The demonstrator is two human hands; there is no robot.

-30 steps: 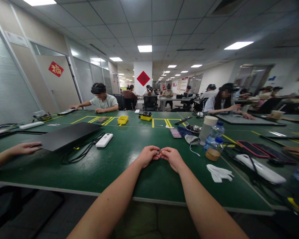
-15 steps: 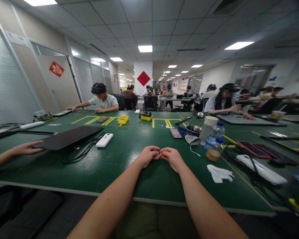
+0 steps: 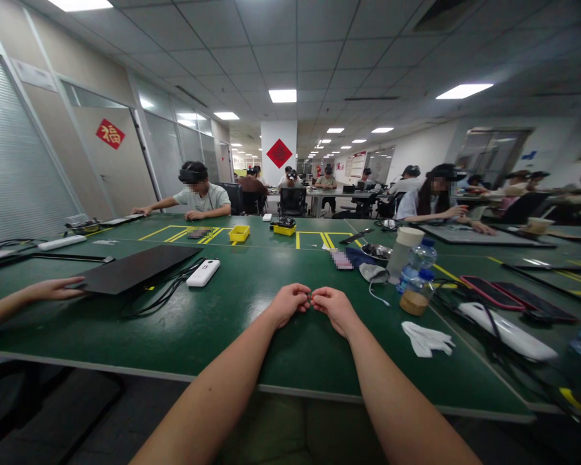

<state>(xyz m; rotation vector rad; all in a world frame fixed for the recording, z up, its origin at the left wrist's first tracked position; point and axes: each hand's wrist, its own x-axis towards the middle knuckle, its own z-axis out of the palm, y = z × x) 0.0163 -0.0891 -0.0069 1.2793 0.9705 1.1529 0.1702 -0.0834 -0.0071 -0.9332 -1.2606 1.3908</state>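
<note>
Above the green table (image 3: 232, 336), my left hand (image 3: 289, 305) and my right hand (image 3: 333, 309) meet almost fingertip to fingertip. Thumb and fingers are pinched together on each side. Anything small held there is hidden by the fingers, so I cannot make it out. A white glove or cloth (image 3: 428, 339) lies on the table to the right of my right hand. To the left of my left hand are a white power bank (image 3: 203, 272) and black cables (image 3: 167, 294).
At left another person's hand (image 3: 53, 289) holds a dark flat panel (image 3: 140, 268). Bottles (image 3: 416, 294), a pale cylinder (image 3: 404, 252) and a metal bowl (image 3: 377, 252) stand at right. Yellow trays (image 3: 239, 234) sit farther back. Phones (image 3: 492, 292) and a white device (image 3: 508, 329) lie far right.
The small red and silvery bits that showed between my fingertips are now out of sight. My hands have hardly moved. The dark panel at left has tilted slightly lower.
</note>
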